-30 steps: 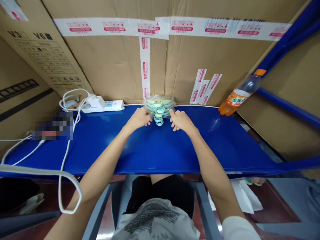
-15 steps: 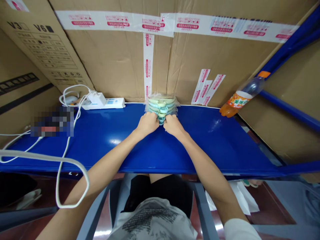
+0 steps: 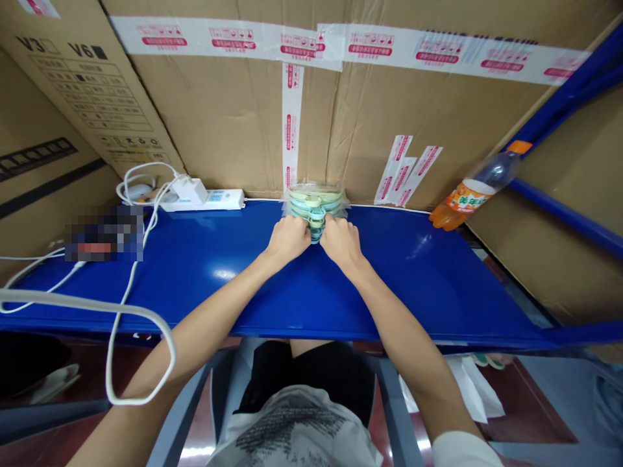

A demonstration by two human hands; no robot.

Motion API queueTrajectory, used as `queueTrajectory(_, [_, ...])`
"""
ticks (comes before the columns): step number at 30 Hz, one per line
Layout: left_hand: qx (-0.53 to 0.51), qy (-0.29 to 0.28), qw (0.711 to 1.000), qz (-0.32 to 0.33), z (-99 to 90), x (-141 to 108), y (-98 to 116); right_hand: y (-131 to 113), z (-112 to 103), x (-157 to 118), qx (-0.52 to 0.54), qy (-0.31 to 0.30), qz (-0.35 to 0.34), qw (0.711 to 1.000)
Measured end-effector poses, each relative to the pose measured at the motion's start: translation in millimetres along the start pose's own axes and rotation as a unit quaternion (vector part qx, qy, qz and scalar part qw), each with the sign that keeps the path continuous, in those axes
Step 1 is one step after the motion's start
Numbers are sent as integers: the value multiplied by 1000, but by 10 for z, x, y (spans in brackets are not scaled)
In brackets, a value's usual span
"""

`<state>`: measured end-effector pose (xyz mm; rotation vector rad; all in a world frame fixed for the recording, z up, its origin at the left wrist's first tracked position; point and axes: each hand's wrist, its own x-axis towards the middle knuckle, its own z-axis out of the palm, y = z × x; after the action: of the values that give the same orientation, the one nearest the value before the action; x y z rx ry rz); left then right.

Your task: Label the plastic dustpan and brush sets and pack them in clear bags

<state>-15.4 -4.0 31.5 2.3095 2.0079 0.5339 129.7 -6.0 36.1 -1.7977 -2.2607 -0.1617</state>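
A stack of pastel green and blue pieces [image 3: 316,196] in clear plastic wrapping lies at the back middle of the blue table, against the cardboard. Loop-like parts run down its middle toward me; I cannot make out their exact kind. My left hand [image 3: 289,239] is closed at the left side of the stack's near end. Closed as well, my right hand [image 3: 342,240] is at the right side, knuckles up. Both hands touch the pieces, and the fingertips are hidden behind the knuckles. The near loops show in the narrow gap between the hands.
Behind the blue table [image 3: 302,292] stands a taped cardboard wall [image 3: 233,123]. A white power strip [image 3: 226,199] and cables are at the left, near a blurred-out object [image 3: 104,233]. An orange drink bottle [image 3: 470,194] leans at the right, beside a blue frame bar [image 3: 574,217].
My right hand has shifted slightly away from me and turned, so its knuckles face up more. The left hand stays almost in place. The view has moved a little.
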Motion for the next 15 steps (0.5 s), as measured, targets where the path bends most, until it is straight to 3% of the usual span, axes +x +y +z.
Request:
queueTrajectory(6, [-19,2,1000,-12,-36,19,-42,15,5,6,4,-1,0,1000])
queueTrajectory(10, [-37,61,997,-25,-84,22,-75,49,-66,12,20,13,12,1000])
queueTrajectory(15, [-89,144,985,-14,-70,-19,-49,56,-60,10,80,100,11,992])
